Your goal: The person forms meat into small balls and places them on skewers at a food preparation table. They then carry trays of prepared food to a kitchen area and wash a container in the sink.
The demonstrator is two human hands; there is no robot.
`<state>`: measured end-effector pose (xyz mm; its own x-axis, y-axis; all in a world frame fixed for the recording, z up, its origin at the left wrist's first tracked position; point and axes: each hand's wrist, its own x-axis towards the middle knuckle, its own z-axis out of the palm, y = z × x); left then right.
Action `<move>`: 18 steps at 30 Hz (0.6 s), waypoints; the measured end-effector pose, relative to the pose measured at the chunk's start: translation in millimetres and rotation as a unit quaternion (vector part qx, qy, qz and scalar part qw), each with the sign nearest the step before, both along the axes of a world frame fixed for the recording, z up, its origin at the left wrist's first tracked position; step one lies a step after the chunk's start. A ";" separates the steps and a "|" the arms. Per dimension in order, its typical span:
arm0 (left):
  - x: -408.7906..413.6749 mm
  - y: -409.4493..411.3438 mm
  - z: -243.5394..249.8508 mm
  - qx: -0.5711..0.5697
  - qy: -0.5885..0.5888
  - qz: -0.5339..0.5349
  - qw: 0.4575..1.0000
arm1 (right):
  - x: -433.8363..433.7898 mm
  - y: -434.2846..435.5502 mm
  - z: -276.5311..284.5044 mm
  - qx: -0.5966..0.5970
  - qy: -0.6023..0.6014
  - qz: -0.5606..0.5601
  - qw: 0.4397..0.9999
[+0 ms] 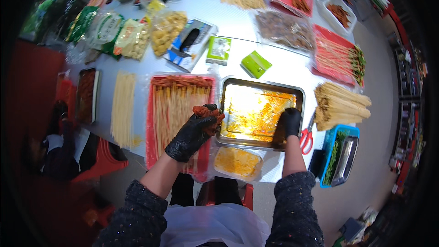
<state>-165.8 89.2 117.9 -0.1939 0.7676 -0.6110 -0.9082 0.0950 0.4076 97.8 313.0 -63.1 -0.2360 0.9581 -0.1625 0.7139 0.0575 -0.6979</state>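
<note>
My left hand, in a black glove, is closed around a clump of red, sauce-coated meat. It hovers over the right edge of a red tray lined with plastic, where skewers lie side by side with red meat at their far ends. To the right is a steel tray smeared with orange, oily sauce. Inside its right wall is my right hand, also black-gloved; its fingers are too dark to make out. An oil-stained plastic container sits in front of the steel tray.
Red-handled scissors lie right of the steel tray, near bundled tofu-skin-like strips and a blue basket of greens. Bare sticks lie left. Green packets, a glove box and bagged food stand behind. Another person sits left.
</note>
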 end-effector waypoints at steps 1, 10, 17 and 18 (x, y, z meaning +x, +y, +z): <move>-12.8 -14.6 4.4 -0.001 0.002 0.026 1.000 | -6.5 -4.4 13.5 -0.106 0.034 -0.047 0.993; -176.1 -160.8 22.0 0.072 -0.010 0.222 0.972 | -27.9 -49.0 35.3 -0.175 0.361 -0.081 0.912; -405.8 -319.3 -3.0 -0.009 0.204 0.370 0.906 | -120.8 -104.7 127.7 -0.182 0.493 -0.084 0.847; -432.6 -331.2 -8.3 -0.020 0.258 0.381 0.888 | -143.8 -118.0 145.2 -0.184 0.500 -0.088 0.842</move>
<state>-598.5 -242.0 109.7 -0.9089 0.2740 -0.3145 -0.4095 -0.4430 0.7976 -46.1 195.0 82.0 -0.2910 0.9209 -0.2594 -0.2660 -0.3383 -0.9027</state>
